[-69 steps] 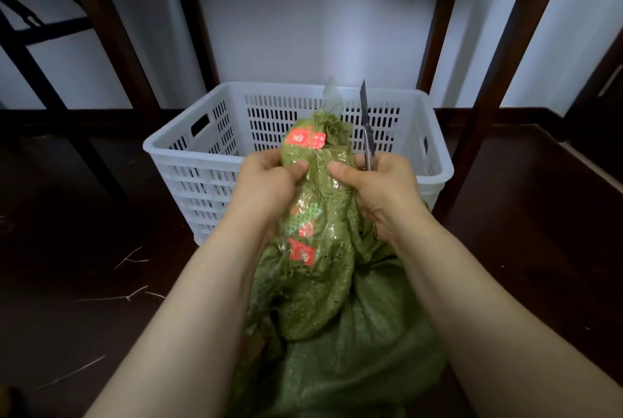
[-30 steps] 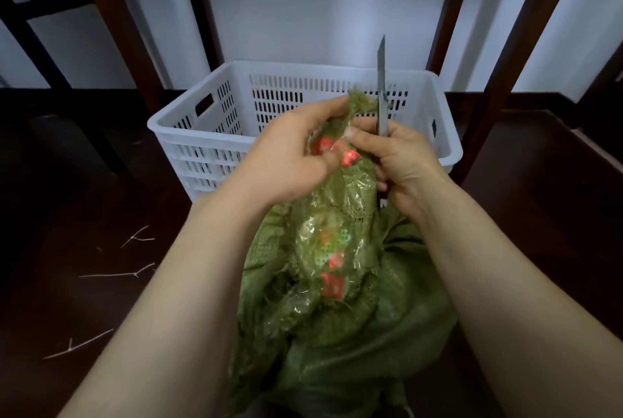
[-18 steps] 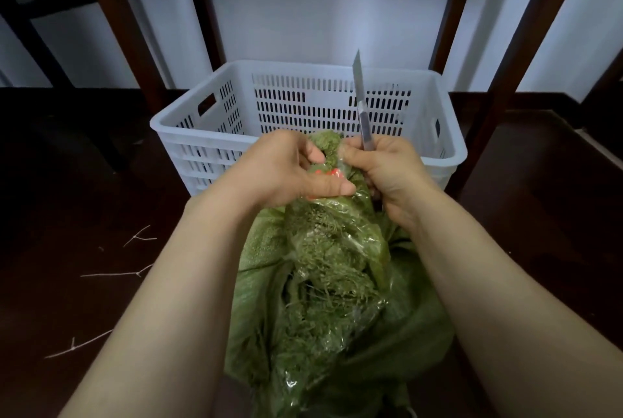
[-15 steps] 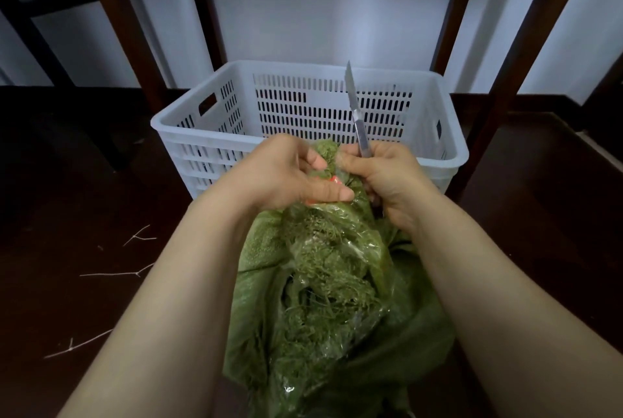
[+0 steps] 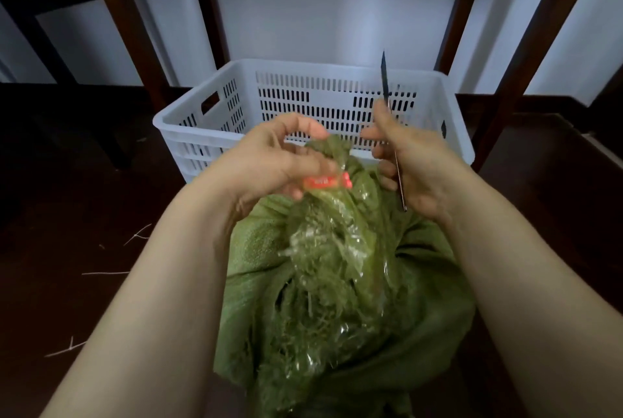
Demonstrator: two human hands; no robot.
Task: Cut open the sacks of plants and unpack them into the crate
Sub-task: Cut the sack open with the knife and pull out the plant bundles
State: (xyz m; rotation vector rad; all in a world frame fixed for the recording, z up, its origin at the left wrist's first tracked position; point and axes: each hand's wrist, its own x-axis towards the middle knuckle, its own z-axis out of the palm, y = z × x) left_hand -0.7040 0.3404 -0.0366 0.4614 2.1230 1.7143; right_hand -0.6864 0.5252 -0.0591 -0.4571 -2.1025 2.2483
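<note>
Green woven sack (image 5: pixel 421 299) gapes on the dark floor (image 5: pixel 84 215), with a clear bag of plants (image 5: pixel 323 249) inside. The left hand (image 5: pixel 269 161) pinches the bag's neck by the red label (image 5: pixel 325 181). The right hand (image 5: pixel 411 161) grips a knife (image 5: pixel 384 80), blade up. Beyond, the white crate (image 5: pixel 209 144) shows no plants, so unpacking seems barely begun. Its near rim looks unobstructed, and wooden posts (image 5: pixel 505 80) flank the far corners.
</note>
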